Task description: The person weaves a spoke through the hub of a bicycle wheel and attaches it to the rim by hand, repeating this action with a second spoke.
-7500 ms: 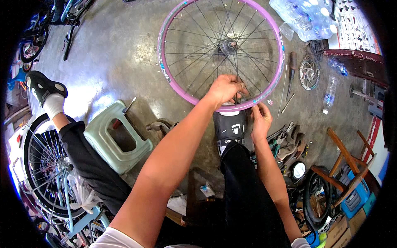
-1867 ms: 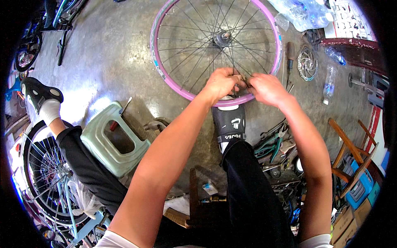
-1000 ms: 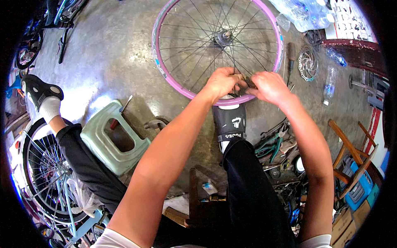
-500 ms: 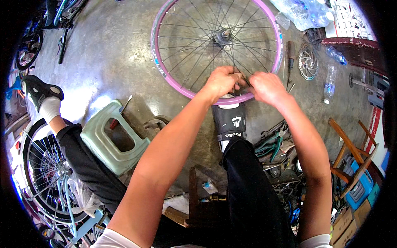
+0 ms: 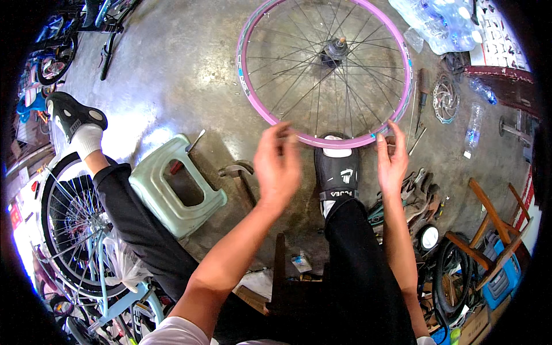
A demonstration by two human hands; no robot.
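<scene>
A pink-rimmed bicycle wheel (image 5: 322, 141) lies in the upper middle, its spokes round a metal hub (image 5: 335, 52). My left hand (image 5: 278, 164) is at the rim's lower left, fingers curled and smeared by motion; whether it holds anything is unclear. My right hand (image 5: 391, 158) is at the rim's lower right, thumb and fingers apart, fingertips at the rim, apparently touching it. Below the rim, between my hands, is my black shoe (image 5: 337, 172), partly under the wheel.
A pale green stool (image 5: 155, 190) lies left; bicycles (image 5: 86, 230) crowd the left edge. Right are a screwdriver (image 5: 423, 86), a brake disc (image 5: 445, 99), bottles (image 5: 473, 129), a pile of tools (image 5: 414, 192) and a wooden chair (image 5: 494, 236).
Both hands have left the spokes inside the rim and moved apart and down to its edge. My right hand's fingers have spread. The wheel sits further right in the view.
</scene>
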